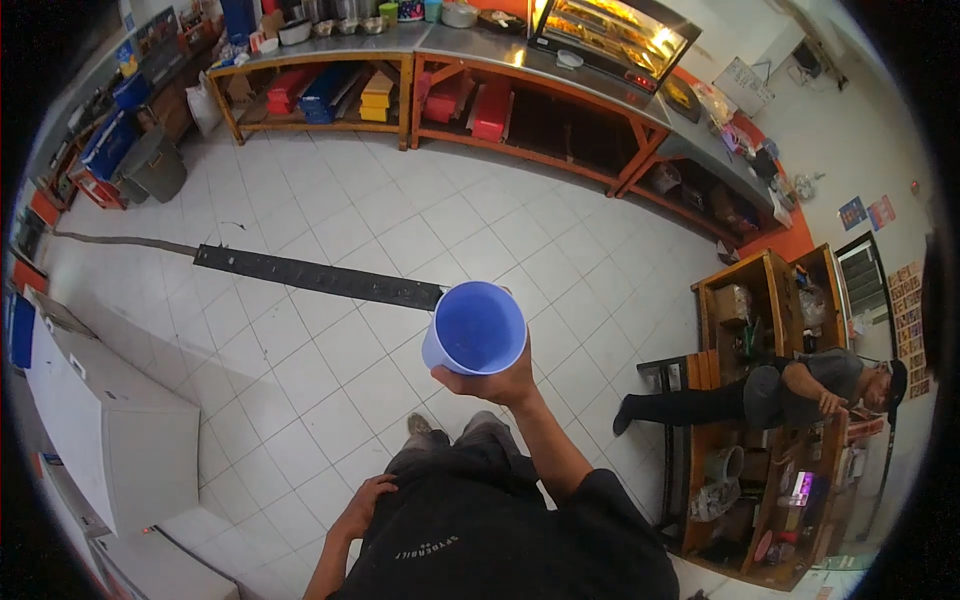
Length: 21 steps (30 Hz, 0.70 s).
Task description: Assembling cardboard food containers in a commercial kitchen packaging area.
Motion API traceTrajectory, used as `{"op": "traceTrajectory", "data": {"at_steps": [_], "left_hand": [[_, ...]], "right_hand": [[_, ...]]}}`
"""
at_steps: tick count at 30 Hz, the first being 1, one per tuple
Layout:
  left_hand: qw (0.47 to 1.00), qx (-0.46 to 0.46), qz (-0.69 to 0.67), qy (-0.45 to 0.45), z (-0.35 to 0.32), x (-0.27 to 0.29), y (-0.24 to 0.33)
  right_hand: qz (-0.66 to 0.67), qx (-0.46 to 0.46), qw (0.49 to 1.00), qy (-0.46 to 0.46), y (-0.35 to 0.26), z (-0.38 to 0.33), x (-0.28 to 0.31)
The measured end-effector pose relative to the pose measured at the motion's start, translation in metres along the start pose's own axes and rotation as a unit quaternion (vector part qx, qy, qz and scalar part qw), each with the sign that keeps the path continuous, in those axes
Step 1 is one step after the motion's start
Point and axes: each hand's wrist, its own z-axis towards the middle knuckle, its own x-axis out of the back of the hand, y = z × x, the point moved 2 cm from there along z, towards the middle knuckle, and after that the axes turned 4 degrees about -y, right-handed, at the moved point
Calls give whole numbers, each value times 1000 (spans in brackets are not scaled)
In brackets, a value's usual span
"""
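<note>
A light-blue plastic cup (476, 330) is held out over the floor, its round mouth facing up and its inside wall showing. My right hand (508, 384) is closed around its lower right side, with the thumb across the near side and the other fingers partly hidden behind it. I can make out no contents in the cup. At my left side, my left hand (365, 502) rests against my black shirt (480, 530). Its fingers lie flat on the cloth and hold nothing.
A black strip (320, 277) crosses the white tiled floor. Ahead runs a metal-topped counter (500, 62) with a lit display case (610, 40). White chest-like boxes (130, 450) stand at left. Another person (790, 390) is at the wooden shelves (740, 290) on the right, beside a dark bench (675, 450).
</note>
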Motion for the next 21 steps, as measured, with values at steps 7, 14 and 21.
{"op": "traceTrajectory", "data": {"at_steps": [7, 14, 21], "left_hand": [[983, 69, -165, 37, -12, 29, -90], [990, -15, -48, 134, -37, 48, -130], [927, 124, -224, 272, -41, 96, -157]], "right_hand": [[48, -52, 997, -42, 0, 56, -64], [56, -51, 989, -129, 19, 126, -139], [111, 90, 960, -241, 69, 226, -245]]}}
